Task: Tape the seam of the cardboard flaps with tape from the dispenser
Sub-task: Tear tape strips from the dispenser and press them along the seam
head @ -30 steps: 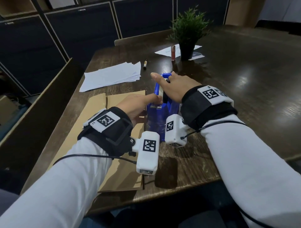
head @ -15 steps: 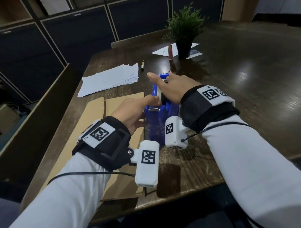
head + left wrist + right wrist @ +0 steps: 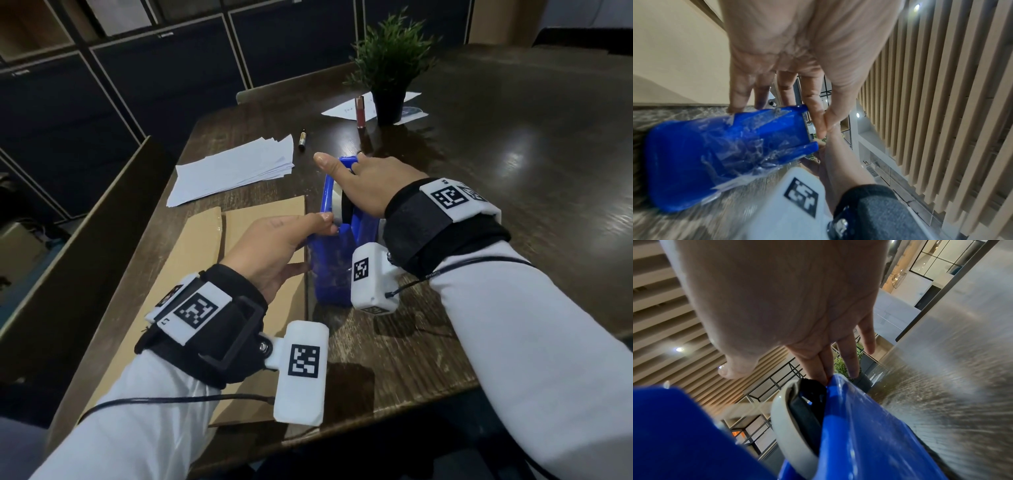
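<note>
Underneath both hands spreads a dark wooden table (image 3: 513,178), and flat on it, below and to the outer side of the left hand (image 3: 274,246), lie two brown cardboard flaps (image 3: 205,260) with their seam (image 3: 221,233) running away from the person. Beyond the left hand's knuckles sits a loose stack of white paper (image 3: 236,168). Standing on the table between the two hands is the blue tape dispenser (image 3: 334,267), just past the right edge of the cardboard. Farther off, beyond the right hand (image 3: 370,185), stands a small potted plant (image 3: 390,65) on a sheet of paper, with a slim reddish tube (image 3: 360,111) upright beside it and a short dark marker (image 3: 302,138) lying nearer the paper stack. The right hand rests over the top of the dispenser, fingers stretched nearly straight along the far end of its frame and beside the pale tape roll (image 3: 789,426), thumb lifted clear and pointing away. The left hand reaches to the dispenser's near, cutter end, where its thumb and forefinger press together in a pinch at the blade edge; what they hold is clear tape (image 3: 830,128), only faintly visible, while the other fingers hang straight behind the blue body.
</note>
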Demonstrator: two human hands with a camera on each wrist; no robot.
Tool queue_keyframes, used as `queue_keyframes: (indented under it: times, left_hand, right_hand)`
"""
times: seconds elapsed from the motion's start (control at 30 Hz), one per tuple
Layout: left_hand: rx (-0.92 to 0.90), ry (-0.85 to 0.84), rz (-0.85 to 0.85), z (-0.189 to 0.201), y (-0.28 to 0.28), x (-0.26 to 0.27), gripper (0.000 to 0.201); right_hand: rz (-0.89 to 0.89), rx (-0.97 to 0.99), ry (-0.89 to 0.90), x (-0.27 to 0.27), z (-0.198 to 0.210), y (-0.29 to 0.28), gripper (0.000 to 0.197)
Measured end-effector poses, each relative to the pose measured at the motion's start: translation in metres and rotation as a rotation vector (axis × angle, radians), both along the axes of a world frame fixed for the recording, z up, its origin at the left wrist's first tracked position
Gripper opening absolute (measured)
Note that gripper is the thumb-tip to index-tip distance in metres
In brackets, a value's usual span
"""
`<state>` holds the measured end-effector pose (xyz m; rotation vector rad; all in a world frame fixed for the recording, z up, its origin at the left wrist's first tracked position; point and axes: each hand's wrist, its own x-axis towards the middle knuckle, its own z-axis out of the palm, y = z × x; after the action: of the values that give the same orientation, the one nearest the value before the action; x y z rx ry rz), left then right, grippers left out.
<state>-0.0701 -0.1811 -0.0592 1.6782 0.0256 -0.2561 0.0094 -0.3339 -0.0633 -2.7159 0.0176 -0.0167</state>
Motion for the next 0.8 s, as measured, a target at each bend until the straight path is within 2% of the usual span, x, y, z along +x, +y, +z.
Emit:
queue_keyframes:
  times: [0.13,0.3,0.47,0.8]
  left_hand:
    - [-0.038,-0.008,0.010,-0.003,0.001,-0.003,0.024]
    - [-0.061,0.000,0.016,-0.005,0.002,-0.007,0.029]
    - [-0.076,0.011,0.030,-0.006,0.001,-0.009,0.025]
    - [-0.019,-0.022,0.024,-0.012,0.003,-0.011,0.018]
  right_hand:
    - [-0.009,-0.002,0.010,0.000,0.001,0.002,0.141]
    - [-0.009,-0.008,0.015,0.000,0.001,0.003,0.145]
    - [-0.014,-0.011,0.016,-0.001,0.002,0.003,0.138]
    - [-0.010,-0.034,0.015,-0.002,0.004,0.004,0.138]
